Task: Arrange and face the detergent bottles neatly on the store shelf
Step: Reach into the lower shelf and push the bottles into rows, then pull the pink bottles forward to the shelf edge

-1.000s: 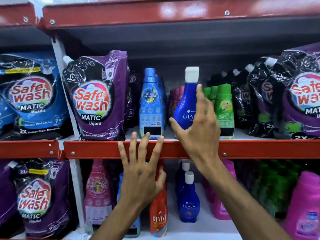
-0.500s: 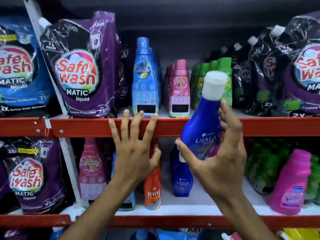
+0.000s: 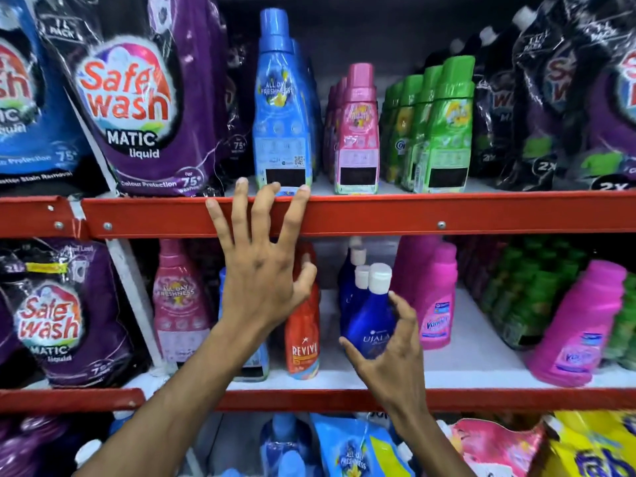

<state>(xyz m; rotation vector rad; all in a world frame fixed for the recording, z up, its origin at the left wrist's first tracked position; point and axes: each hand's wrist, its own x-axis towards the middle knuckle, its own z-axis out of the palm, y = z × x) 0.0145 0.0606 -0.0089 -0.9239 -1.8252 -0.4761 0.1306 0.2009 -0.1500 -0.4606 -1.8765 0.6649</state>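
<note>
Head view: the left hand [image 3: 265, 277] is spread wide with its fingertips [image 3: 242, 183] laid on the front lip of the upper red metal shelf rail [image 3: 447, 215], directly below a tall light-blue plastic bottle marked "All Day Freshness" [image 3: 283, 108]; this grip holds nothing. The right hand [image 3: 395, 352] is at the lower shelf level, its grip partly closed, thumb to the left and fingers to the right, around the lower body of a dark blue plastic bottle with a white cap, labelled "Ujala" [image 3: 370, 318]. That bottle stands roughly upright over the white lower shelf board [image 3: 475, 356], at the front of a short file of matching blue bottles [image 3: 351, 287]; whether its base rests on the board cannot be told, as the hand covers it. Just to its left stands an orange-red bottle marked "Revive" [image 3: 303, 339], partly behind the left hand; just to its right stands a bright pink plastic bottle [image 3: 437, 304]. On the upper shelf, pink capped bottles [image 3: 358, 132] and green capped bottles [image 3: 447, 129] stand in rows, labels forward, to the right of the light-blue bottle. A purple "Safe wash Matic" pouch [image 3: 137, 98] stands at upper left.
</note>
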